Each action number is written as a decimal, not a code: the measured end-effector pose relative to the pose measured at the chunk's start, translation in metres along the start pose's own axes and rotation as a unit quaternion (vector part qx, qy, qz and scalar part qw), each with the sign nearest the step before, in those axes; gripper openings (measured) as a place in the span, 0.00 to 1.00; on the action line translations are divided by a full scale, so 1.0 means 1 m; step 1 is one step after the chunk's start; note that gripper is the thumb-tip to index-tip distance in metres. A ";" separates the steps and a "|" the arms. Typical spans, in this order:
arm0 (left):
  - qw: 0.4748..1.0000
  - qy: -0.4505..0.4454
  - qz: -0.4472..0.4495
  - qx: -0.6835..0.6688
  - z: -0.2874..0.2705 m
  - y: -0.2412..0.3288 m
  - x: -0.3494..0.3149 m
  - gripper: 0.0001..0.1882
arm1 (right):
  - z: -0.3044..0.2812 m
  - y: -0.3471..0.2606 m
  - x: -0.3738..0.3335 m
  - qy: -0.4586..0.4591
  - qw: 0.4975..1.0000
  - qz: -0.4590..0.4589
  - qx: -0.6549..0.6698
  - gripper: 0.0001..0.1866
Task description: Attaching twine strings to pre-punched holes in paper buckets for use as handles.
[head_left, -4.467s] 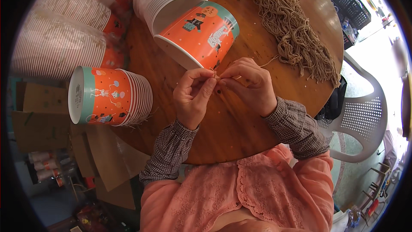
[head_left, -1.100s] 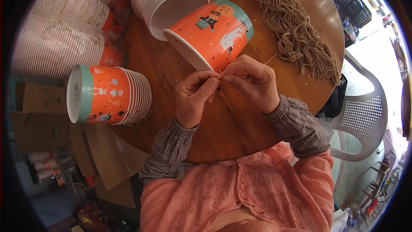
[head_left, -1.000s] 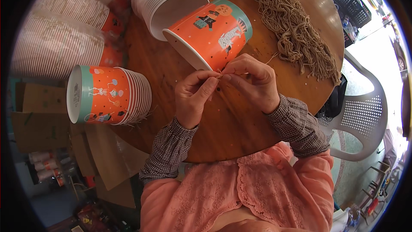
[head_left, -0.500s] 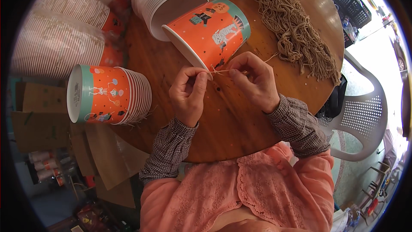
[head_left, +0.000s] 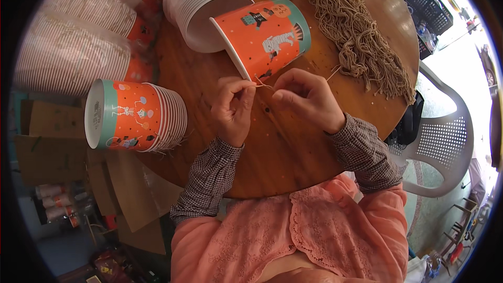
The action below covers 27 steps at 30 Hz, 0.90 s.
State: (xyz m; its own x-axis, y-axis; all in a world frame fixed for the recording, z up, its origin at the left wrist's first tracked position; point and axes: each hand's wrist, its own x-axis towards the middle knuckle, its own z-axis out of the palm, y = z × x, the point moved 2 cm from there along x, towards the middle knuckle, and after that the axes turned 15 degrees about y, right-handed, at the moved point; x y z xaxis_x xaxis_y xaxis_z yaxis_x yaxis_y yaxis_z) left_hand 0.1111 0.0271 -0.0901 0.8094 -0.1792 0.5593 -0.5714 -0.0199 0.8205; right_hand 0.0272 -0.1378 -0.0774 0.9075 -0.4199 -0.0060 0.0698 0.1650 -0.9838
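An orange paper bucket [head_left: 264, 36] with a teal band and cartoon figures lies tilted on its side on the round wooden table [head_left: 283, 152]. Thin beige string [head_left: 263, 85] runs at its near edge, between my two hands. My left hand [head_left: 233, 107] pinches the string between thumb and fingertips, close against the bucket's white end. My right hand [head_left: 306, 99] is closed, thumb against curled fingers, with string at its fingertips. A strand passes behind the right hand towards a bundle of beige strings [head_left: 359, 42] on the right of the table.
A nested stack of similar buckets [head_left: 139, 116] lies at the left. Behind the bucket, white nested buckets [head_left: 207, 10] lie in clear plastic. More wrapped stacks [head_left: 68, 55] fill the far left, above cardboard boxes [head_left: 52, 154]. A plastic chair [head_left: 445, 131] stands at the right.
The bucket has shifted slightly right. My right hand's fingertips have drawn back a little from the crossing strands, which now look looser. My left hand keeps its pinch.
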 end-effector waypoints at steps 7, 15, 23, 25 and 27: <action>0.865 -0.059 0.404 0.292 0.002 0.030 0.018 0.16 | -0.007 0.001 -0.002 -0.036 0.983 -0.126 -0.129 0.05; 0.789 -0.110 0.507 0.330 0.006 0.052 0.057 0.14 | -0.025 -0.025 0.002 -0.001 0.990 -0.131 0.045 0.05; 0.798 -0.099 0.456 0.382 -0.001 0.093 0.088 0.12 | -0.015 -0.080 0.009 0.101 0.928 -0.354 -0.049 0.08; 0.837 -0.102 0.377 0.384 -0.003 0.091 0.093 0.10 | -0.012 -0.094 0.017 0.116 0.881 -0.443 -0.115 0.09; 0.879 -0.139 0.285 0.356 -0.006 0.079 0.096 0.10 | -0.009 -0.100 0.024 0.133 0.821 -0.524 -0.182 0.09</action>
State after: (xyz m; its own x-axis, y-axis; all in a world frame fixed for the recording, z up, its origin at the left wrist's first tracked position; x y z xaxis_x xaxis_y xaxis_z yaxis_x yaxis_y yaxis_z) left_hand 0.1440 0.0145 0.0293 0.3562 -0.5917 0.7232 -0.8936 -0.4419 0.0786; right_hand 0.0386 -0.1729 0.0197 0.3021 -0.3492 0.8870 0.5828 -0.6687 -0.4617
